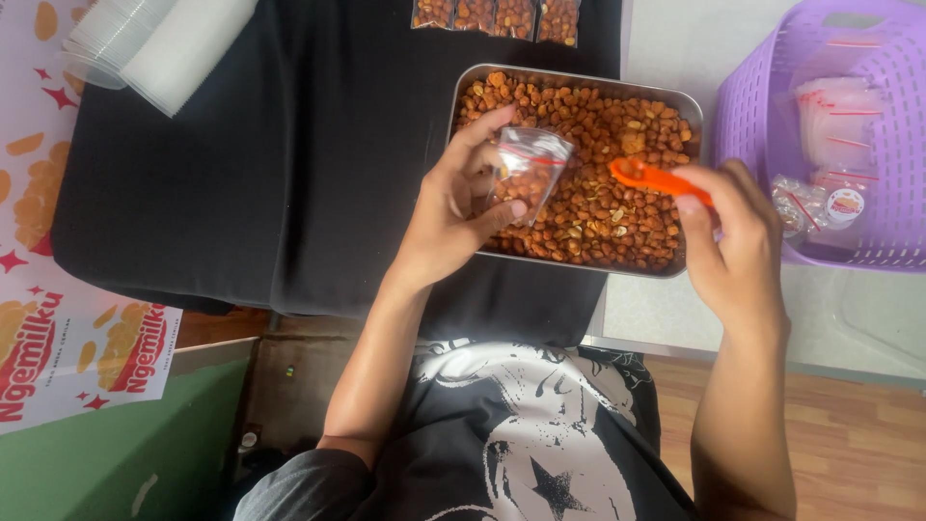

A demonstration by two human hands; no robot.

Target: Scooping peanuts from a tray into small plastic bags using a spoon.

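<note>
My left hand (pixel 461 198) holds a small clear zip bag (pixel 529 172), partly filled with brown coated nuts, tilted over a metal tray (pixel 463 92) full of the same nuts. My right hand (pixel 738 232) grips an orange plastic scoop (pixel 648 177) by its handle, its bowl hovering just right of the bag's mouth above the nuts. Both hands sit over the tray's near half.
A purple plastic basket (pixel 762 116) with clear bags stands at the right. Filled nut bags (pixel 497 16) lie beyond the tray on a black cloth (pixel 241 164). A stack of clear cups (pixel 116 34) rests at the top left. A printed paper sheet (pixel 58 328) lies at the left.
</note>
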